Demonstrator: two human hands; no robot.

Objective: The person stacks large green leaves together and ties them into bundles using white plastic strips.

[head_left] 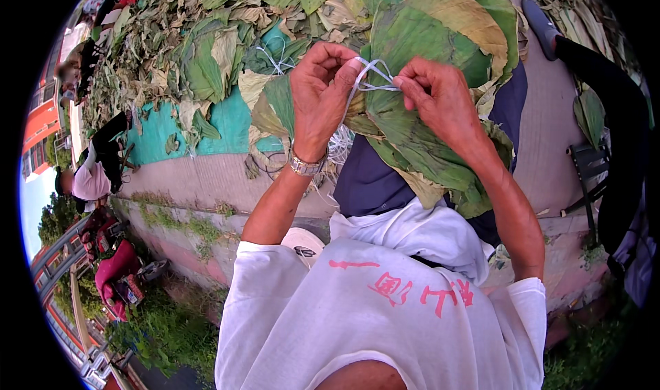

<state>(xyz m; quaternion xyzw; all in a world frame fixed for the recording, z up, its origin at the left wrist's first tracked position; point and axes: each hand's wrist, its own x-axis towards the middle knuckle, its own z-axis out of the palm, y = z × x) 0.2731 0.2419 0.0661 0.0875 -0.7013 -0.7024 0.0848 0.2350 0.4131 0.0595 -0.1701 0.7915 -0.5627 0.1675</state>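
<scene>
A thick bundle of large green and brown dried leaves [440,36] lies across my lap. White plastic string [372,75] runs over it and forms loops between my hands. My left hand [322,91], with a watch at the wrist, pinches the string at the left side of the loops. On the other side, the thumb and fingers of my right hand [436,94] grip the string's right part. More of the same string hangs in a loose tangle [339,144] below my left hand. How the string passes under the bundle is hidden.
Heaps of dried leaves [158,67] cover a green sheet [223,125] ahead and to the left. Another tied bundle [278,60] lies beyond my left hand. People sit at the far left. A person's dark-clothed leg [598,67] and a dark chair [590,173] are at right.
</scene>
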